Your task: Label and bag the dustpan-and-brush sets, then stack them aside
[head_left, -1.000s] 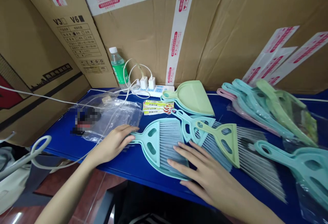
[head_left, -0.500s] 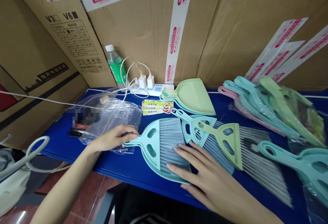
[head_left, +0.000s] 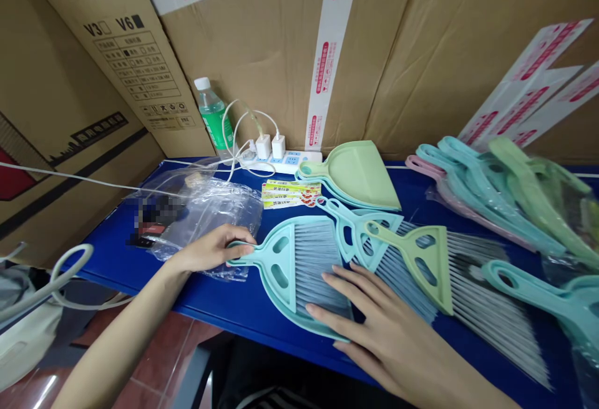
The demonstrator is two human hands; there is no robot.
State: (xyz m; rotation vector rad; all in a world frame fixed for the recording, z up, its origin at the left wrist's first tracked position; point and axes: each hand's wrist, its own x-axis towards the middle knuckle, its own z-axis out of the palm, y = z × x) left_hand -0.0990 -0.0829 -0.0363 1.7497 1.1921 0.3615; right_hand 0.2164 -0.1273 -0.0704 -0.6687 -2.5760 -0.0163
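A teal hand brush [head_left: 290, 259] with grey bristles lies inside a teal dustpan [head_left: 304, 328] at the front of the blue table [head_left: 234, 300]. My left hand [head_left: 210, 250] is closed around the end of the teal handle. My right hand [head_left: 374, 321] lies flat with fingers spread on the bristles and the dustpan's front lip. Just to the right lie a second teal brush [head_left: 355, 240] and a green brush [head_left: 421, 259], overlapping each other.
Clear plastic bags [head_left: 206, 209] lie beside my left hand. At the back stand a green bottle [head_left: 213, 112], a power strip [head_left: 285, 160] with chargers, stacked dustpans [head_left: 360, 175] and small labels [head_left: 290, 193]. Bagged brush sets [head_left: 496, 197] fill the right. Cardboard boxes [head_left: 262, 47] wall the back.
My left hand has slid right from the plastic bag and closed on the end of the teal handle. My right hand has stayed flat on the bristles. The view has shifted slightly.
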